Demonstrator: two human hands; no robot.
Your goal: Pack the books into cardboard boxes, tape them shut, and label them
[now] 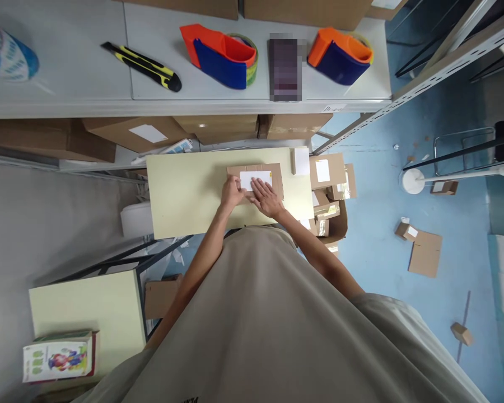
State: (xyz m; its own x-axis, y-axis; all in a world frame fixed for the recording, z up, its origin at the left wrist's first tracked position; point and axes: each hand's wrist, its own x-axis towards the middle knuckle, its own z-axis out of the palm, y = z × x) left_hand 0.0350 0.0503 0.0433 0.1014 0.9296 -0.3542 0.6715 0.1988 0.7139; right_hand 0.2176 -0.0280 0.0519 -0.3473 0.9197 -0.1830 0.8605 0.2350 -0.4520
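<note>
The cardboard box lies flat on the pale yellow table, right of its middle and closer to the far edge than to the near one. On its top is a white label, apparently level with the box's long sides. The right hand rests on the label, fingers straight and close together. The left hand is at the box's left end, fingers bent; whether they grip the cardboard or only touch it, I cannot tell.

Good pressing here probably means firm, even strokes from the label's middle towards its corners, so that no air or crease stays under it. The left fingers would best steady the box without lifting that end. The label's edges deserve a last rub, since loose ones could catch.

A small white box stands at the table's far right corner, apart from the work; cartons are gathered just past the right edge.
</note>
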